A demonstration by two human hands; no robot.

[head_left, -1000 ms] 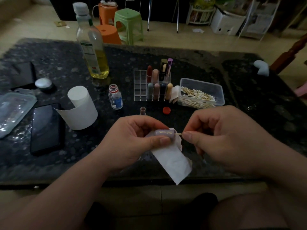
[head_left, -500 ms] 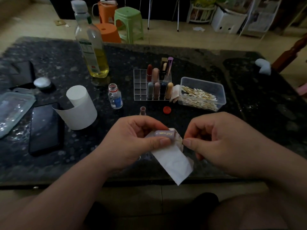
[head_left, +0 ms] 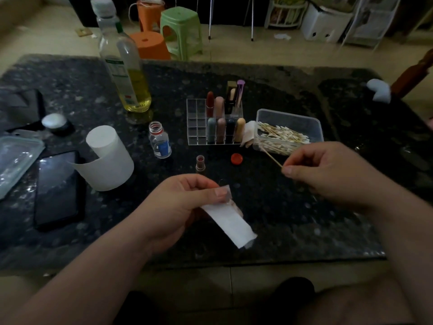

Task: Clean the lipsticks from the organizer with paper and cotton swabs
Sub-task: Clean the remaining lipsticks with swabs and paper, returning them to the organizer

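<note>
Dark speckled stone forms the table, and the light is dim. Near its middle stands the clear organizer, with lipsticks upright in its right-hand cells.

Nearer the person, the left hand curls round a strip of white paper. The thumb presses on the strip's upper end, and the rest hangs down and to the right. Whether a lipstick lies under thumb and paper I cannot tell, because that spot is blurred and covered.

The right hand, well apart from the left, pinches the stick of a cotton swab between thumb and forefinger, with the other fingers curled in. The swab points up and left, its far end at the near wall of the clear box of swabs just right of the organizer. Whether the tip touches the box is unclear.

Between organizer and hands lie a red cap and a small open tube standing upright. Further left are an open-mouthed small bottle, a paper roll, a tall bottle of yellow liquid and a dark phone lying flat.
</note>
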